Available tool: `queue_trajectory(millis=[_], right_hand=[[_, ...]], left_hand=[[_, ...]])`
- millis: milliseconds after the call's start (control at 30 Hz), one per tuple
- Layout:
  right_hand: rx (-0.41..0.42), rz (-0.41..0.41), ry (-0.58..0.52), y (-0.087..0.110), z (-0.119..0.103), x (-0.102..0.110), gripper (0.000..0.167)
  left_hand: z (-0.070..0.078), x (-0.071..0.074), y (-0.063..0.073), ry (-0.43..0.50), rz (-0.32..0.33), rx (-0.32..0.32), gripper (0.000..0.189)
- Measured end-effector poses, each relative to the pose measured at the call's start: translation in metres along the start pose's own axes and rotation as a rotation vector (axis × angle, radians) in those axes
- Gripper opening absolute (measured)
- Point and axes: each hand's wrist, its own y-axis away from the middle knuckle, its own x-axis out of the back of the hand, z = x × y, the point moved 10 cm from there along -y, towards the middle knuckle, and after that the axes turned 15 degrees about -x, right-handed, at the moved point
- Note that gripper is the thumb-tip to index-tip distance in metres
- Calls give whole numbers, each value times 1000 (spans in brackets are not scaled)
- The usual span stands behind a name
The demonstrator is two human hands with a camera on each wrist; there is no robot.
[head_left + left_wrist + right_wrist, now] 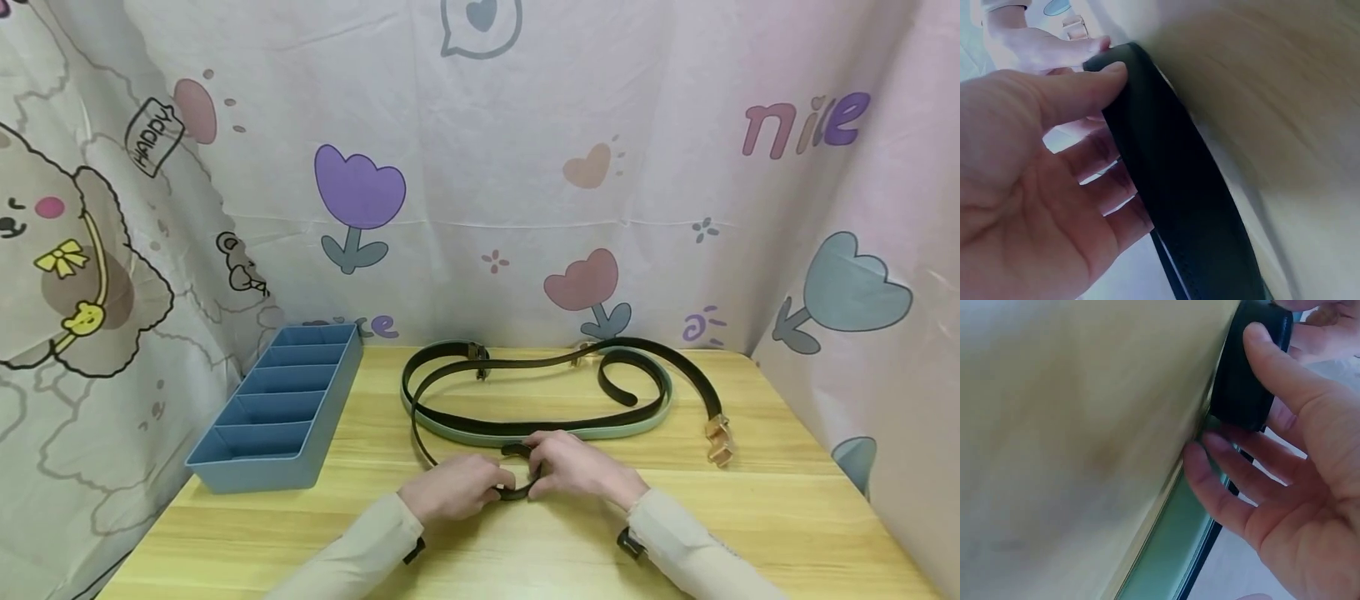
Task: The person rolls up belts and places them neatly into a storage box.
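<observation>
Both hands hold the free end of a black belt (516,493), which curves round between them low over the front of the table. My left hand (459,487) pinches the strap, its thumb (1094,87) flat on the belt's face and the other fingers behind. My right hand (577,467) grips the curled end, thumb (1272,353) on the outer side and fingers beneath. From the left hand the strap loops left and back, then right to its gold buckle (720,442). Just behind the hands lies a mint-green belt (480,437), with another black belt (487,427) along its inside.
At the left stands a blue-grey organizer box (322,433) with several compartments. A dark buckle (478,354) and a partly hidden light metal buckle (581,354) lie toward the back of the wooden table (795,517). A printed curtain (480,167) hangs behind and at both sides.
</observation>
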Motion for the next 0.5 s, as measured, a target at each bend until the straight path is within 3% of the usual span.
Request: queue_trajectory(millis=[167, 267, 367, 500], right_hand=[[13, 1, -10, 1, 5, 3, 19], [23, -8, -24, 2, 5, 4, 20], [26, -30, -43, 2, 5, 3, 20], [24, -60, -66, 2, 5, 1, 28]], left_hand=[[-7, -3, -3, 12, -2, 124, 21], [-11, -3, -5, 5, -7, 211, 32], [-13, -5, -10, -12, -31, 241, 41], [-15, -14, -17, 36, -92, 238, 48]])
